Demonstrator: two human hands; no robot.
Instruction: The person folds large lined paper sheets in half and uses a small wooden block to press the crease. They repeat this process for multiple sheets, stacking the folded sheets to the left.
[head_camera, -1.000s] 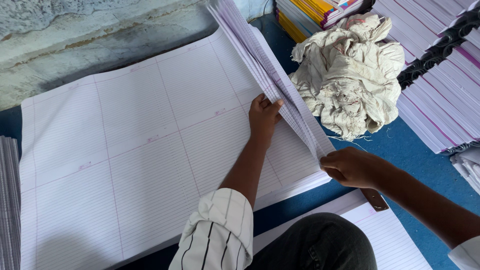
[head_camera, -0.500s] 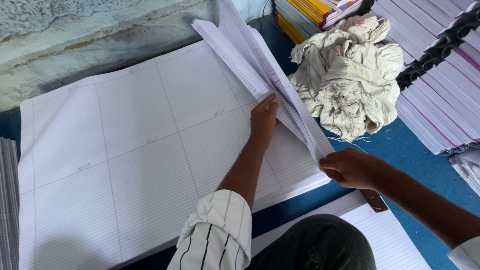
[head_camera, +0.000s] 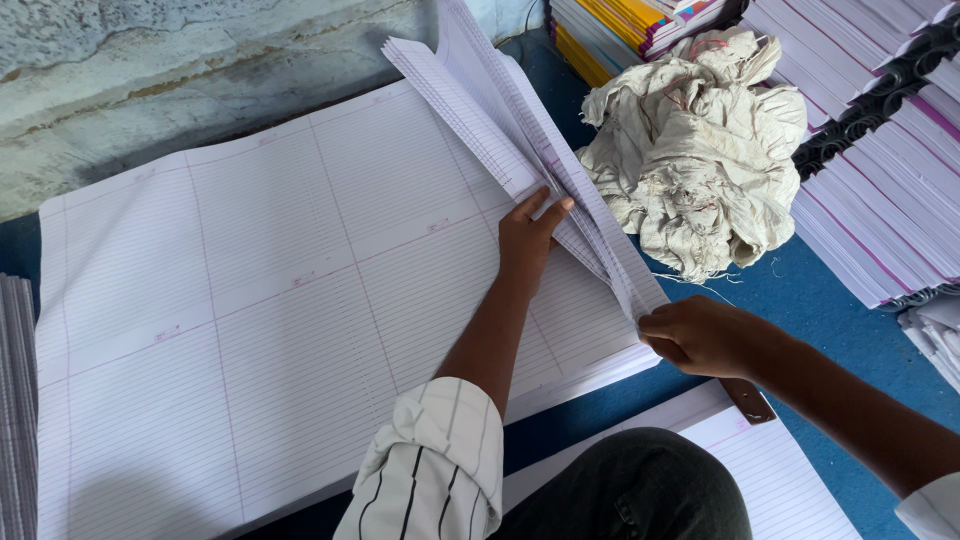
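A crumpled cloth (head_camera: 695, 150) lies just beside the lifted ruled sheets (head_camera: 520, 130).

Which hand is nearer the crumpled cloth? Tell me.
Left. The left hand presses the lifted sheets just beside the crumpled cloth; the right hand pinches the sheets' corner below the cloth, slightly farther off.
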